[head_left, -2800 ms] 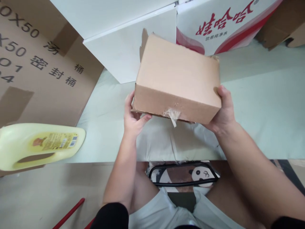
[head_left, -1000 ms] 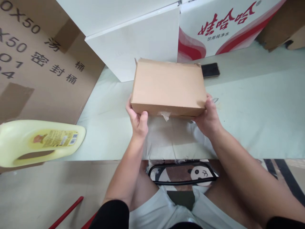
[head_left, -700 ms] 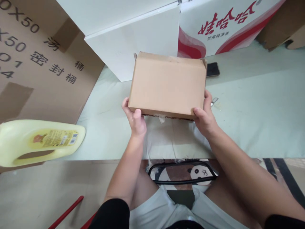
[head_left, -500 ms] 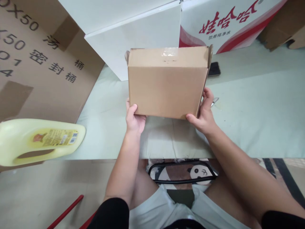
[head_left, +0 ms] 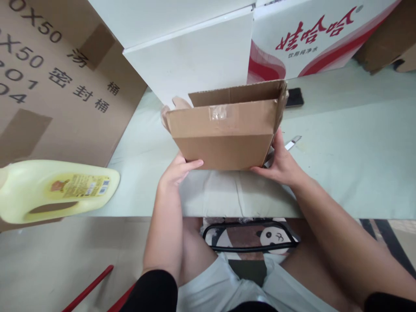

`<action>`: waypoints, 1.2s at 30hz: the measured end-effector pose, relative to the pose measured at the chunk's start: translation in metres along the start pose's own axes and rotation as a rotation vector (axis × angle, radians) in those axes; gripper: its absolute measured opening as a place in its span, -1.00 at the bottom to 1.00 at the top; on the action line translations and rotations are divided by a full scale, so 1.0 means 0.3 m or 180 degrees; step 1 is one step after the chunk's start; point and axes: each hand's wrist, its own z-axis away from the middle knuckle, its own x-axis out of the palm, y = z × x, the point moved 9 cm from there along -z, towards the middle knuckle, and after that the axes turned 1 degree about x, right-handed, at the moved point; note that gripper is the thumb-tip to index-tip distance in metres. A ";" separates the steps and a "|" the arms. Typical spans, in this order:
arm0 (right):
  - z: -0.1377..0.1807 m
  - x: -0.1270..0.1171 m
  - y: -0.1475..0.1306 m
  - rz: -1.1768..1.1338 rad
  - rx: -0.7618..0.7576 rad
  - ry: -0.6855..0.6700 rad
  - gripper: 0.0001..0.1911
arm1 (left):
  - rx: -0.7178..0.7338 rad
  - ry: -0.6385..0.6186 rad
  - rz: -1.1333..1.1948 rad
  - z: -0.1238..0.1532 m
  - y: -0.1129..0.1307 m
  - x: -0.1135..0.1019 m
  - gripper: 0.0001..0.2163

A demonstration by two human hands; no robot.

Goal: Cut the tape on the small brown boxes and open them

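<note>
A brown cardboard box is between my two hands over the table, its flapped end facing up and away from me. The flaps at that end stand apart, and clear tape sticks to the near flap. My left hand grips the lower left corner with the thumb along the front face. At the lower right corner my right hand holds the box, thumb at its bottom edge. The fingers behind the box are partly hidden. A utility knife lies on the table just beyond my right hand.
White cartons, one with red print, stand along the back. A black phone lies behind the box. On the left are a large brown carton and a pale yellow jug. The green-covered table ends near my lap.
The box has tilted and come lower, so its top flaps now show apart and its front face looks shorter. My left thumb has slid inward along the front. More of the knife shows.
</note>
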 end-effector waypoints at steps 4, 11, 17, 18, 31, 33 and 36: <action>0.018 -0.006 0.004 0.0194 0.0096 -0.0091 0.27 | 0.0063 -0.0515 -0.0445 0.019 0.018 0.029 -0.48; 0.012 -0.008 -0.006 0.0511 0.0559 -0.0109 -0.15 | 0.0220 -0.0684 -0.1096 0.023 0.024 0.012 -0.44; 0.001 -0.010 -0.069 0.0443 0.0116 -0.0199 -0.10 | 0.1235 0.0140 -0.0306 0.039 0.219 -0.048 -0.21; 0.004 -0.013 -0.074 0.0408 0.0020 -0.0161 -0.10 | 0.1438 0.0351 -0.0248 0.047 0.252 -0.052 -0.25; -0.007 -0.207 -0.402 0.0466 -0.0868 0.1148 -0.47 | 0.1761 0.0631 -0.0014 0.082 0.304 0.043 -0.56; -0.026 -0.196 -0.441 0.0824 -0.0696 0.0951 -0.61 | 0.1815 0.0691 0.0027 0.086 0.316 0.052 -0.57; -0.034 -0.184 -0.438 0.0849 -0.0404 0.0819 -0.67 | 0.1757 0.0735 0.0028 0.085 0.319 0.060 -0.61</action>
